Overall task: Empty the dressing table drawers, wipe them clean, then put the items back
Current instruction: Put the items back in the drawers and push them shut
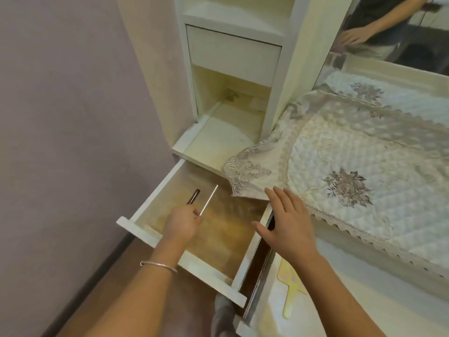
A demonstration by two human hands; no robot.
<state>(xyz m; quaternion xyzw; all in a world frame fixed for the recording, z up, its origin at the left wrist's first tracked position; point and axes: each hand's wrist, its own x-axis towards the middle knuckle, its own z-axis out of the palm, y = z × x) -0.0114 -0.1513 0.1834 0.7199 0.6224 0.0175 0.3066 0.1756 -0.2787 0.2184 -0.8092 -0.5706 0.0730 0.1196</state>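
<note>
lower drawer (194, 263): pulled far out of the dressing table (286, 69), wood-toned floor in view.
silver rod (209, 200): lies slanted inside the lower drawer, near end in the left hand.
dark stick (193, 197): inside the lower drawer, just beside the rod on its left, roughly parallel to it.
left hand (182, 223): reaches down into the lower drawer, fingers curled, pinching the near end of the silver rod; whether it also holds the dark stick, cannot tell.
bracelet (158, 265): thin metal band on the left wrist.
right hand (286, 224): flat, fingers straight and spread wide, holding nothing, over the right side of the lower drawer; fingertips near the hanging corner of the cloth, contact cannot be told.
upper drawer (184, 142): also pulled out, above and behind the lower one, pale floor showing.
closed drawer (233, 52): white front, above the open cavity.
lace-edged cloth (340, 154): quilted, covers the tabletop, one corner overhangs the drawers.
yellow paddle-shaped item (291, 295): lies on a white surface, lower right.
mirror (401, 32): upper right, reflects an arm.
</note>
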